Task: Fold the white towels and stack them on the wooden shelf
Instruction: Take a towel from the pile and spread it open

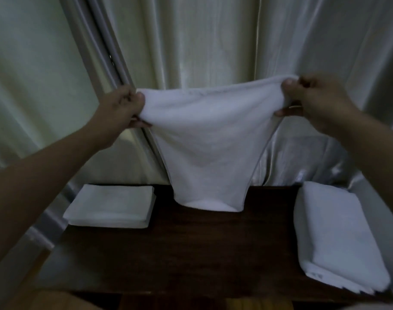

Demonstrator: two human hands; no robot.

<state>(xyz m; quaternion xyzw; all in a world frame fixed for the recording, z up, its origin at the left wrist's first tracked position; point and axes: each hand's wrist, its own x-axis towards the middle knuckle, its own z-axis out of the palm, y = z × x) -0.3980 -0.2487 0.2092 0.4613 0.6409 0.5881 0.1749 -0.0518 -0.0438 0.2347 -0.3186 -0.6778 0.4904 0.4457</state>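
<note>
A white towel (209, 139) hangs in the air above the dark wooden shelf (191, 249), its lower fold touching the shelf's back part. My left hand (121, 110) pinches its upper left corner and my right hand (314, 99) pinches its upper right corner, so the top edge sags between them. On the shelf's left end lies a flat stack of folded white towels (110, 206). A thicker pile of folded white towels (334, 233) sits on the right end.
Pale shiny curtains (213, 41) hang close behind the shelf and spread to both sides. The shelf's front edge runs along the bottom of the view, with a lighter wooden floor (57, 298) below it.
</note>
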